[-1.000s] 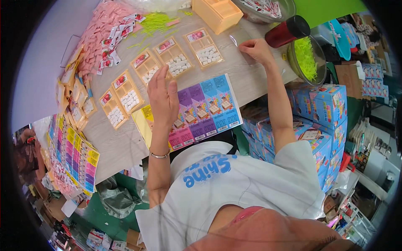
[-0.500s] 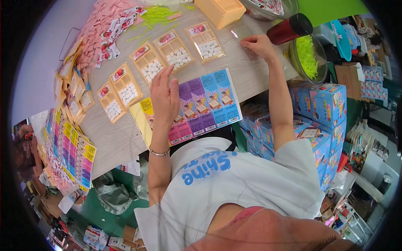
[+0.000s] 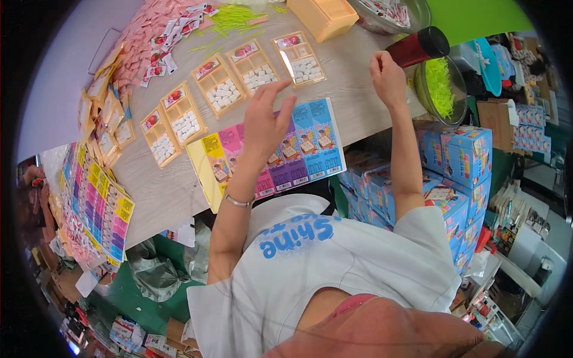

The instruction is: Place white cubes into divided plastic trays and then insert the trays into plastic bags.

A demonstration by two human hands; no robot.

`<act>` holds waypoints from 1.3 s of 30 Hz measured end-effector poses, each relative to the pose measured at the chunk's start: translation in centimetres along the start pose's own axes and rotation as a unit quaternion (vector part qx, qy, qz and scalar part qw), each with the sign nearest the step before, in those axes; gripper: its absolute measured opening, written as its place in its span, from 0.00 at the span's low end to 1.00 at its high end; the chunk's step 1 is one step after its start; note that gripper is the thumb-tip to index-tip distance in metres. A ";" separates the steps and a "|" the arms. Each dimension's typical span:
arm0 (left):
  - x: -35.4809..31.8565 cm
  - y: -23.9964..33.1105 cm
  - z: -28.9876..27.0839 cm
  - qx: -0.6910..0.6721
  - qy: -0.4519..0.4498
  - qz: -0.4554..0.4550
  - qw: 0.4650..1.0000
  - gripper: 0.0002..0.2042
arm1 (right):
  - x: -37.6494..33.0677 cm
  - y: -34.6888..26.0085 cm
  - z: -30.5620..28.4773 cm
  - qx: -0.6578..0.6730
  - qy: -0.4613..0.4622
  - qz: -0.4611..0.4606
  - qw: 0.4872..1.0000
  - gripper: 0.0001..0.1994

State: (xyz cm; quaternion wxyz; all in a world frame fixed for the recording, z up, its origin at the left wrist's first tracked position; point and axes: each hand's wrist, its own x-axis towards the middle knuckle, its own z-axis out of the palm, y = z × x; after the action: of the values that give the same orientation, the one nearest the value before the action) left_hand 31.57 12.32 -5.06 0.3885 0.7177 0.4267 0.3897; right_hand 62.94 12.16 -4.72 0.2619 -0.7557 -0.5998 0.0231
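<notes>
My left hand (image 3: 267, 124) hovers over a sheet of colourful printed labels (image 3: 298, 142), thumb and fingers apart, with nothing in it. Its fingertips lie just below a cream compartment tray (image 3: 260, 76). My right hand (image 3: 389, 79) is closed beside a dark red tumbler (image 3: 412, 50); what its curled fingers hold, if anything, is hidden. Several such trays form a curved row beyond the label sheet, including a tray (image 3: 218, 85) at the middle and one (image 3: 299, 58) at the right end. Each carries small white pieces and a strawberry-printed sachet.
Pink packets (image 3: 134, 56) and green strips (image 3: 236, 21) lie at the far left. Stacked cream trays (image 3: 322, 18) and a bowl of sachets (image 3: 388, 15) stand at the back. A bowl of green strips (image 3: 439, 86) sits right, above blue boxes (image 3: 456, 155). More label sheets (image 3: 98, 203) hang left.
My left hand has moved right across the label sheet, its thumb and fingers spreading apart. My right hand has shifted slightly right, and its fingers have curled in.
</notes>
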 end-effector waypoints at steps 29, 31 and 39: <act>-7.5 -2.8 -14.2 -0.120 0.260 -0.219 0.933 0.18 | -7.3 -27.5 8.1 0.391 -0.275 -0.048 0.877 0.26; -5.7 -3.9 -16.6 0.151 0.239 -0.199 0.938 0.20 | -5.9 -30.6 10.4 0.301 -0.236 -0.064 0.922 0.31; -4.7 -7.0 -16.2 0.413 0.226 -0.133 0.872 0.23 | -5.1 -32.6 16.3 0.022 -0.220 -0.180 0.958 0.26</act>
State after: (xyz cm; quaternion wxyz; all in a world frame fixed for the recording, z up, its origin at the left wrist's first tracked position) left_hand 13.41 14.01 -5.92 -0.0024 0.6411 0.7168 0.2743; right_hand 26.63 18.12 -6.37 0.1399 -0.6057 -0.7678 0.1549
